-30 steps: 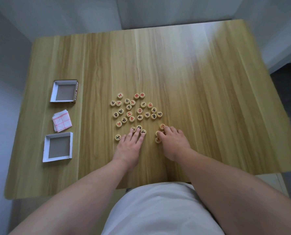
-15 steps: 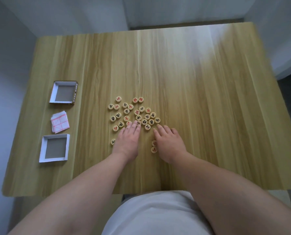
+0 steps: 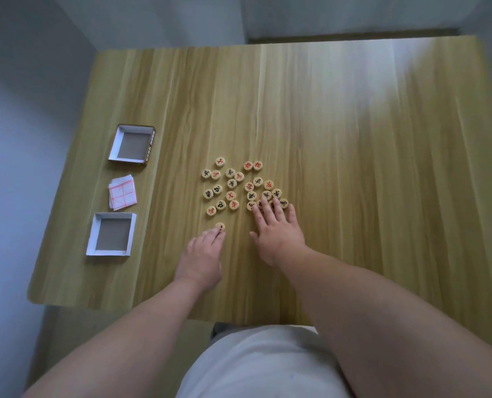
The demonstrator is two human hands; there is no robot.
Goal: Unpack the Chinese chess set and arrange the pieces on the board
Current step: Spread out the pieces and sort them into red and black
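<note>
Flat and spread, the right hand (image 3: 277, 229) holds nothing. Its straight fingertips (image 3: 266, 208) press on the near right edge of the loose cluster of pieces (image 3: 233, 185) in the middle of the table (image 3: 368, 168). In the head view, the left hand (image 3: 201, 254) has bent fingers touching 1 stray piece (image 3: 219, 225) just near of the cluster; whether it pinches the piece cannot be told.

The step looks like sorting red from black, best done by sliding pieces lightly, face up, without knocking their neighbours. The folded board (image 3: 122, 193) lies at the left, between the far box half (image 3: 113, 145) and the near box half (image 3: 93, 235), and is not yet unfolded. The cluster likely sits where the board should go, so it needs shifting aside.
</note>
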